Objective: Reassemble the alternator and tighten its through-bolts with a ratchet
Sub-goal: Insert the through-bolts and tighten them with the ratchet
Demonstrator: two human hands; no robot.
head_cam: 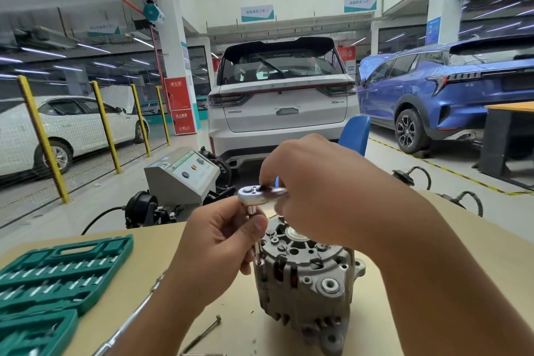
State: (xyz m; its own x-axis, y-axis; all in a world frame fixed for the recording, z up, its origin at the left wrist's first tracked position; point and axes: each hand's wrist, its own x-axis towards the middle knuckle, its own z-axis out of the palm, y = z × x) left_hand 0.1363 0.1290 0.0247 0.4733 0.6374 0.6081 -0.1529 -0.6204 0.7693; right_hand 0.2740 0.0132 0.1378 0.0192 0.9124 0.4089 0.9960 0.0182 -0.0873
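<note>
Currently the alternator stands on the worktop, pulley end up, just in front of the person. Ratchet sits above its left rim, head level, with the socket extension running straight down from the head toward a through-bolt position on the housing edge; long axis of the extension is near vertical, parallel to the housing side. Left hand lies left of and below the ratchet head, fingers pinched on the extension to steady it. Right hand comes from the right, above the alternator, fingers curled round the ratchet handle, which points right and is mostly hidden. Lower tip of the extension is partly masked by the left hand; whether it is seated on the bolt cannot be told. A loose through-bolt lies on the worktop near the alternator's left, so at least one bolt is judged not yet fitted. Green socket case sits open well to the left.
</note>
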